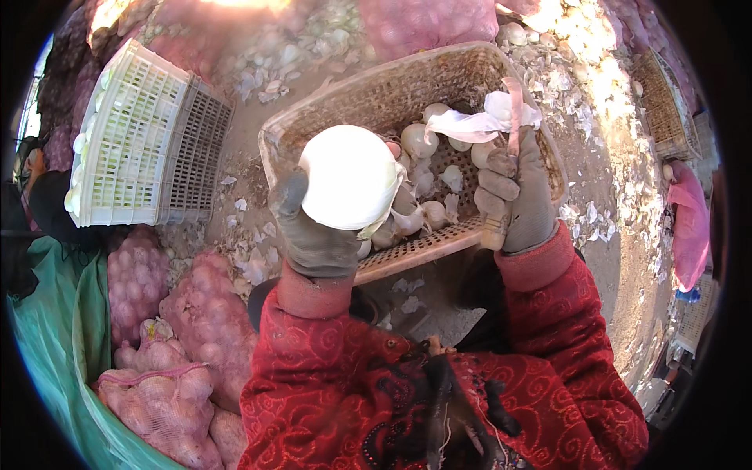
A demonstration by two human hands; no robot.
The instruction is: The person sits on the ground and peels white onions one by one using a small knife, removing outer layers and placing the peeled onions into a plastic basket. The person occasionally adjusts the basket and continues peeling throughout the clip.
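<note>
My left hand (314, 232), in a grey glove, grips a large peeled white onion (349, 176) above the near left part of a plastic crate. A flap of loose skin hangs at the onion's lower right. My right hand (526, 200), gloved too, is closed round the wooden handle (494, 232) of a small knife whose blade (514, 108) points away from me. A papery strip of onion skin (470, 123) lies across by the blade. Below both hands, the dirty perforated crate (376, 85) holds several smaller unpeeled onions (419, 141) and loose skins.
At left stand stacked white crates (141, 135), the top one filled with peeled onions. Pink mesh sacks of onions (205, 317) lie beside a green sheet (53, 329). Another sack (429, 26) sits beyond the crate. Skins (587, 226) litter the ground. A person's arm (36, 164) shows far left.
</note>
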